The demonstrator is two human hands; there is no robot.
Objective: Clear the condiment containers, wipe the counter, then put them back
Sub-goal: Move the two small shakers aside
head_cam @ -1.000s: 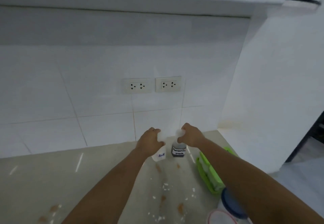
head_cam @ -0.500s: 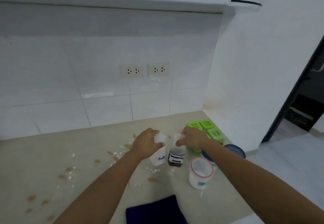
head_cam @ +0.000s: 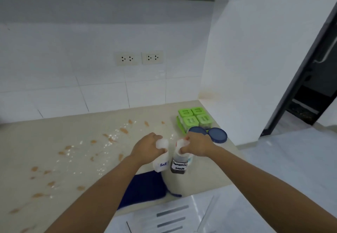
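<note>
My left hand grips the top of a white bottle labelled Salt. My right hand grips the top of a bottle of dark liquid labelled Seasoning sauce. Both bottles hang side by side above the beige counter, near its front right part and over the edge of a dark blue cloth. The counter is smeared with orange-brown spots and white grains.
A green four-lidded condiment box stands in the back right corner by the wall. Two blue-lidded containers sit just in front of it. The counter's front edge runs below the cloth, with drawer handles underneath. Sockets are on the tiled wall.
Both hands have carried the two bottles from the back wall toward the counter's front edge. The view has dropped, showing the cloth and the counter's front edge.
</note>
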